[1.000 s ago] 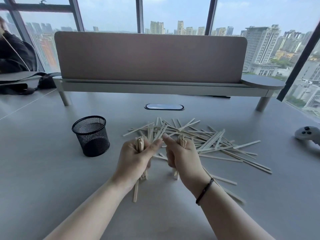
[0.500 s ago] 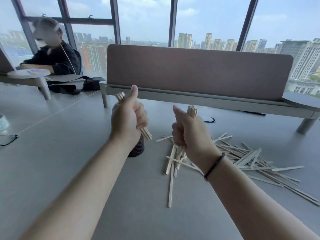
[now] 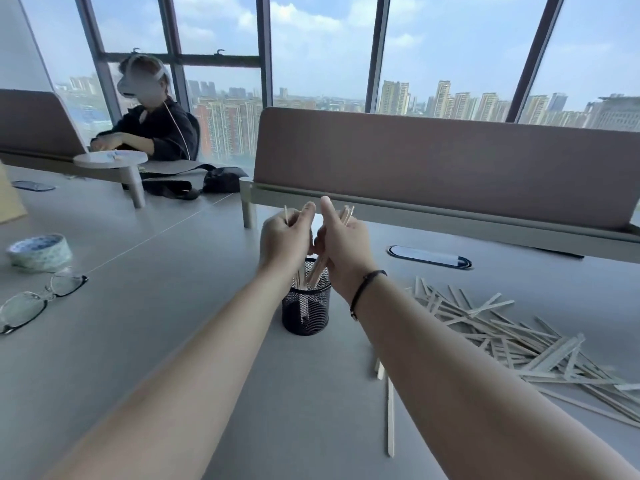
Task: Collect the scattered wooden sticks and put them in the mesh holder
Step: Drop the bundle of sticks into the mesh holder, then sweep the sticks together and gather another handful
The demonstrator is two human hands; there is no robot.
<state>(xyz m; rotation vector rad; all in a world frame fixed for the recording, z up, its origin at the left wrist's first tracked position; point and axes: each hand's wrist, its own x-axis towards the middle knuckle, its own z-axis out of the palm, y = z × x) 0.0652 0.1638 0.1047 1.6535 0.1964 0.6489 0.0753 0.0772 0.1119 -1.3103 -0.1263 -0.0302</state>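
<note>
Reaching forward with both arms stretched out over the grey desk (image 3: 145,341), we hold our fists side by side, thumbs up and nearly touching. Our left hand (image 3: 284,241) is closed around a bundle of sticks (image 3: 300,278), and our right hand (image 3: 341,245) is closed around another bundle (image 3: 320,268); stick ends poke out above each fist. Directly below the two grips stands the black mesh holder (image 3: 306,311), and the lower ends of both bundles reach down inside it. Off to the right of our right forearm, the remaining scattered sticks (image 3: 512,337) lie in a loose pile on the desk. One lone stick (image 3: 390,415) lies nearer us, beside that forearm.
</note>
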